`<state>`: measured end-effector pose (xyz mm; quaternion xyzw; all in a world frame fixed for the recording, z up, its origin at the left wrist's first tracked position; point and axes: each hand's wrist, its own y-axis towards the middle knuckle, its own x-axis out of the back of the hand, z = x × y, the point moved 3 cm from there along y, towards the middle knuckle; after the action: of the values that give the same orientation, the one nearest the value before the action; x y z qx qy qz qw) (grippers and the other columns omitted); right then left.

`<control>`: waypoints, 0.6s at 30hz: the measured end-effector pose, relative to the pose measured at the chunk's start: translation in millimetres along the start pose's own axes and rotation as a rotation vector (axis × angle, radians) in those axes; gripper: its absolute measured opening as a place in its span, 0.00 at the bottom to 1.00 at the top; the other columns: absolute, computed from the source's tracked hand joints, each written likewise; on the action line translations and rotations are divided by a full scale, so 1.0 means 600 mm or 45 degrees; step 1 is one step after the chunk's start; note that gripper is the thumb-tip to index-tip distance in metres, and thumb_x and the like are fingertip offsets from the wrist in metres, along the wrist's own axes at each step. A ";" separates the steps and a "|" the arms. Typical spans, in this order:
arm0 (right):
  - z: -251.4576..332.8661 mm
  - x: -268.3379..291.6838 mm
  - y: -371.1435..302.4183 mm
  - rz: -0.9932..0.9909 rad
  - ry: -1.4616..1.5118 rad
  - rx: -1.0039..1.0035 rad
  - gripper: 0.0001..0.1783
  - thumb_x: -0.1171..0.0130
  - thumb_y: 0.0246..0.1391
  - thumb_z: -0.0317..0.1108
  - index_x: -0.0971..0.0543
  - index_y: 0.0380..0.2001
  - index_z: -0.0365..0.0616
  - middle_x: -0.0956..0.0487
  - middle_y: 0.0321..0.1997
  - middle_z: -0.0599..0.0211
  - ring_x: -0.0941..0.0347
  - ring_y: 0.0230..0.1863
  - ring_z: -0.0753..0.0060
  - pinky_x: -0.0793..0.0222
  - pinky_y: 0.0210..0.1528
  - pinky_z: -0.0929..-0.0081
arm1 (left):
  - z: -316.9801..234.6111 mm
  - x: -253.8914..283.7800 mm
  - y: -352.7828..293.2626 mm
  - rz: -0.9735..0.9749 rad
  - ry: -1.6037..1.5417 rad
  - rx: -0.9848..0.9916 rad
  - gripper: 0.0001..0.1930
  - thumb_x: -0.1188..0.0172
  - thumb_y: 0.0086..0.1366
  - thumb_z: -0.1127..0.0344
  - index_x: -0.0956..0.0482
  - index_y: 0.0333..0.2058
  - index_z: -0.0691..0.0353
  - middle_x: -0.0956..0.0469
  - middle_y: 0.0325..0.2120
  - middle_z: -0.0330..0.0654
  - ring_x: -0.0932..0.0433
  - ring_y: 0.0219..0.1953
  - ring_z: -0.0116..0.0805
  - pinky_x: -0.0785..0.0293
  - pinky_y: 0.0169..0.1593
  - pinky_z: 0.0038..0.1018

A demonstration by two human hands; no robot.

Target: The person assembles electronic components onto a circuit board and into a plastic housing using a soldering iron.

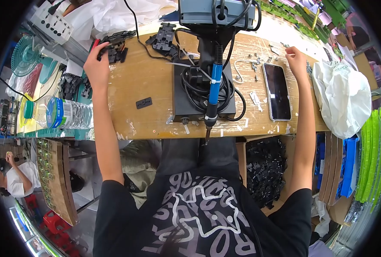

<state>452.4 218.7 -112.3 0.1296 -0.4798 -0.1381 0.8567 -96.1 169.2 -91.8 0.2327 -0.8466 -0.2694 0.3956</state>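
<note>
At the far left of the table, my left hand (97, 64) has its fingers closed round a black plastic part (103, 51), beside a small pile of black plastic parts (118, 53). My right hand (295, 62) is at the far right, fingers curled in by small metal pieces (274, 50); whether anything is between them is hidden. An electric screwdriver (214, 85) with a blue grip hangs bit-down in the middle, touched by neither hand. One flat black plate (144, 103) lies on the table between it and my left arm.
A black box (182, 112) with coiled cable stands mid-table. A phone (277, 92) lies near my right forearm, with a white bag (342, 96) beyond. A large water bottle (66, 113) lies at left. More black parts (162, 39) sit at the back; a box of them (266, 167) is below the table.
</note>
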 end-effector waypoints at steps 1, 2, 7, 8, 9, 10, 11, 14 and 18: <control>-0.036 0.001 0.012 -0.070 -0.171 0.038 0.12 0.49 0.38 0.24 0.26 0.31 0.38 0.25 0.31 0.54 0.28 0.33 0.60 0.34 0.38 0.71 | 0.001 0.005 0.002 -0.138 -0.055 0.032 0.09 0.47 0.53 0.74 0.24 0.34 0.60 0.24 0.30 0.43 0.26 0.33 0.32 0.33 0.39 0.22; -0.062 0.005 0.022 -0.138 -0.340 0.077 0.13 0.51 0.37 0.23 0.26 0.31 0.38 0.25 0.31 0.53 0.29 0.34 0.57 0.34 0.39 0.68 | 0.003 0.011 0.002 -0.277 -0.108 0.066 0.08 0.47 0.54 0.72 0.24 0.34 0.60 0.23 0.29 0.41 0.26 0.32 0.29 0.33 0.39 0.21; -0.090 0.003 0.039 0.103 -0.451 -0.042 0.12 0.51 0.37 0.24 0.26 0.31 0.37 0.26 0.30 0.49 0.30 0.34 0.51 0.35 0.39 0.64 | -0.012 0.013 0.000 -0.448 -0.737 0.112 0.18 0.43 0.54 0.74 0.38 0.42 0.69 0.28 0.34 0.46 0.28 0.36 0.28 0.32 0.42 0.20; -0.087 0.002 0.039 0.107 -0.450 -0.039 0.12 0.51 0.37 0.24 0.26 0.31 0.37 0.26 0.30 0.49 0.30 0.34 0.51 0.35 0.39 0.64 | -0.013 0.015 0.001 -0.449 -0.734 0.115 0.18 0.43 0.54 0.74 0.38 0.42 0.69 0.28 0.34 0.46 0.28 0.36 0.28 0.32 0.42 0.20; -0.085 0.001 0.039 0.115 -0.455 -0.070 0.13 0.50 0.38 0.24 0.27 0.32 0.38 0.26 0.31 0.50 0.30 0.35 0.51 0.36 0.39 0.64 | -0.016 0.015 0.000 -0.456 -0.797 0.128 0.19 0.43 0.54 0.74 0.39 0.43 0.68 0.28 0.34 0.45 0.29 0.34 0.26 0.33 0.39 0.18; -0.084 -0.001 0.038 0.124 -0.460 -0.102 0.13 0.50 0.39 0.25 0.27 0.33 0.38 0.26 0.31 0.50 0.31 0.35 0.52 0.36 0.40 0.64 | -0.017 0.014 -0.001 -0.461 -0.861 0.141 0.20 0.43 0.54 0.74 0.40 0.43 0.66 0.29 0.34 0.45 0.31 0.33 0.24 0.34 0.37 0.17; -0.086 -0.003 0.038 0.125 -0.458 -0.101 0.13 0.50 0.39 0.25 0.27 0.33 0.38 0.26 0.31 0.50 0.31 0.35 0.52 0.36 0.40 0.64 | -0.018 0.014 0.000 -0.461 -0.859 0.140 0.20 0.43 0.54 0.74 0.40 0.43 0.66 0.29 0.34 0.45 0.31 0.33 0.24 0.34 0.37 0.17; -0.086 0.001 0.037 -0.115 -0.463 -0.044 0.14 0.50 0.40 0.25 0.28 0.35 0.40 0.27 0.33 0.53 0.31 0.37 0.54 0.36 0.40 0.66 | -0.013 0.014 0.000 -0.509 -0.890 0.237 0.20 0.42 0.54 0.72 0.41 0.43 0.65 0.28 0.32 0.44 0.31 0.31 0.24 0.36 0.37 0.17; -0.066 -0.009 0.045 -0.050 -0.336 0.072 0.15 0.50 0.40 0.25 0.28 0.36 0.42 0.27 0.34 0.54 0.31 0.38 0.57 0.37 0.40 0.67 | 0.001 0.010 -0.004 -0.436 -0.982 0.430 0.19 0.44 0.56 0.69 0.41 0.44 0.63 0.28 0.32 0.44 0.32 0.32 0.24 0.37 0.39 0.18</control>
<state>486.8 249.3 -127.3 0.1437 -0.5893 -0.1573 0.7794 -99.5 164.0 -90.5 0.3133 -0.9134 -0.2562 -0.0424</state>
